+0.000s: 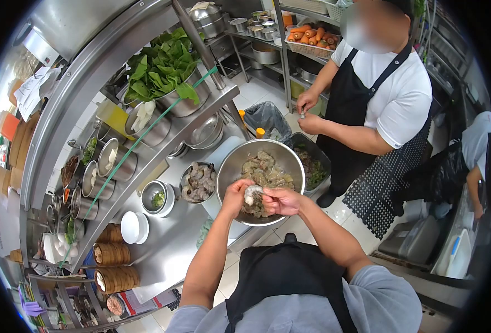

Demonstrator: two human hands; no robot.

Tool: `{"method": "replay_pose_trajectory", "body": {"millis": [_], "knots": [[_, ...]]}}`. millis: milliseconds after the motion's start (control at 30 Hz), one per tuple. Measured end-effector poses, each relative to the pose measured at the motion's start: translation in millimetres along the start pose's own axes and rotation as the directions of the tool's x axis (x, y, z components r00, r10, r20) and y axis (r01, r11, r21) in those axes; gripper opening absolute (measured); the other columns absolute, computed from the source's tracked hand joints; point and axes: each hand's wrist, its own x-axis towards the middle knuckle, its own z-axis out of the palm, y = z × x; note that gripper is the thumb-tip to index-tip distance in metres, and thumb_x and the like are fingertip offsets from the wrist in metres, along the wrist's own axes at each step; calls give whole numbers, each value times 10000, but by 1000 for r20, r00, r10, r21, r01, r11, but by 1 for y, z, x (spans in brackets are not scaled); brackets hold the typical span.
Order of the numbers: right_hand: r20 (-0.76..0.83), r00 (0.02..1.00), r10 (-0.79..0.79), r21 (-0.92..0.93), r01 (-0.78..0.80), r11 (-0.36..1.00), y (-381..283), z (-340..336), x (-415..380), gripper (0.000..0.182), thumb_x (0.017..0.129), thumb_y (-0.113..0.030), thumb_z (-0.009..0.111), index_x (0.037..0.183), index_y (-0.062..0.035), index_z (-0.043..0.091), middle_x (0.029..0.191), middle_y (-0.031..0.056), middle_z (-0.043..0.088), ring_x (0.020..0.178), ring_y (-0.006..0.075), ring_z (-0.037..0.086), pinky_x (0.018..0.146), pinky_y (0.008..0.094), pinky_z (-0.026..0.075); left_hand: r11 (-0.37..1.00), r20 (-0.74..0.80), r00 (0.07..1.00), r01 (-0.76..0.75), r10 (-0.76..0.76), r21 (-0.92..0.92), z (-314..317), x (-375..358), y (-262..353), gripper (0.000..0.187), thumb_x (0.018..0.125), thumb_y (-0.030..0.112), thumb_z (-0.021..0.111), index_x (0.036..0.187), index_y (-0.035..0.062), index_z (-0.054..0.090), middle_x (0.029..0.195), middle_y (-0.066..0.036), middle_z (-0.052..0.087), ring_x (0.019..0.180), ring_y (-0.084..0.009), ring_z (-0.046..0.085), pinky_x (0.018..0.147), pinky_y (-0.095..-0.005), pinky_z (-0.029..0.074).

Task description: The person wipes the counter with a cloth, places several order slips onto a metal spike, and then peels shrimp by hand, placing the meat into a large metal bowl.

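Both my hands are raised over a large steel bowl (294, 166) of unpeeled grey-brown shrimp (265, 166). Between them is a pale grey shrimp (253, 193), gripped on one side by the closed fingers of my left hand (237, 195). My right hand (284, 201) pinches the shrimp's other side with thumb and fingers. Just left of the big bowl, a smaller bowl holds grey shrimp that look peeled (199, 182). On the right, a dark bin (322, 166) contains scraps that I cannot make out clearly.
Opposite me, a person in a black apron (345, 105) holds something small in both hands (310, 114). A steel shelf (145, 145) over the counter bears leafy greens (165, 69) and metal containers. Stacked white bowls (134, 227) and bamboo steamers (112, 254) stand left.
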Motion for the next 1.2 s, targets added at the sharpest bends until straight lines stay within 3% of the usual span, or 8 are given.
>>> {"method": "replay_pose_trajectory", "body": {"millis": [67, 167, 300, 533, 700, 967, 1100, 1200], "knots": [[-286, 957, -49, -446, -87, 891, -1, -10, 2, 304, 1037, -275, 491, 856, -68, 620, 653, -11, 565, 668, 147, 555, 642, 319, 457, 573, 52, 979, -159, 199, 804, 0, -8, 20, 299, 898, 144, 651, 1182, 52, 661, 946, -136, 650, 899, -327, 644, 815, -427, 510], [-311, 898, -312, -923, -206, 326, 1, -16, 4, 267, 1019, -238, 491, 903, -39, 626, 718, 50, 640, 678, 184, 605, 651, 354, 484, 196, -18, 953, -43, 302, 980, 7, -23, 36, 280, 846, 127, 680, 1115, 49, 691, 929, -181, 643, 898, -385, 628, 807, -451, 494], [-204, 810, -549, -878, -400, -264, 9, -11, 3, 231, 922, -230, 551, 872, -50, 687, 840, 147, 697, 795, 354, 669, 702, 469, 521, 432, 100, 951, -225, 294, 873, 30, -24, 52, 255, 860, 139, 663, 1102, 72, 704, 930, -173, 661, 897, -372, 642, 796, -437, 513], [-104, 706, -701, -900, -367, -237, 23, 11, 7, 150, 874, -218, 630, 851, -77, 677, 773, 157, 679, 753, 374, 660, 678, 498, 511, 552, 28, 920, -258, 390, 793, 41, -33, 29, 180, 860, 67, 641, 1019, 29, 715, 833, -144, 697, 700, -327, 646, 672, -410, 514], [0, 713, -701, -940, -240, -244, 30, -1, 17, 155, 862, -226, 665, 919, -84, 693, 807, 103, 675, 793, 357, 656, 685, 476, 513, 963, -176, 951, 266, -255, 40, 25, -29, 29, 141, 939, 69, 609, 992, -17, 707, 801, -48, 683, 670, -78, 578, 620, -239, 483], [68, 755, -652, -994, -7, -113, 24, -24, 19, 258, 922, -295, 618, 941, -45, 676, 889, 158, 632, 885, 375, 633, 789, 471, 489, 685, 280, 856, 516, -434, -514, -7, -30, 28, 85, 935, 93, 656, 975, 19, 670, 841, -47, 658, 733, -110, 607, 663, -243, 514], [-97, 811, -577, -989, -145, -38, 19, -36, 18, 288, 943, -302, 611, 961, -21, 674, 894, 208, 648, 819, 388, 642, 751, 463, 500, 920, -100, 918, 390, -384, 45, -5, -25, 13, 143, 911, 110, 691, 1000, 0, 674, 860, -52, 681, 724, -118, 620, 668, -265, 524], [-276, 872, -404, -959, -277, 57, 20, -26, 20, 329, 947, -338, 594, 964, -20, 676, 903, 220, 670, 824, 404, 641, 763, 469, 499, 893, -177, 975, -38, 131, 449, 4, -20, 8, 228, 912, 213, 699, 953, -11, 692, 801, -68, 700, 688, -129, 624, 639, -310, 509]]}}
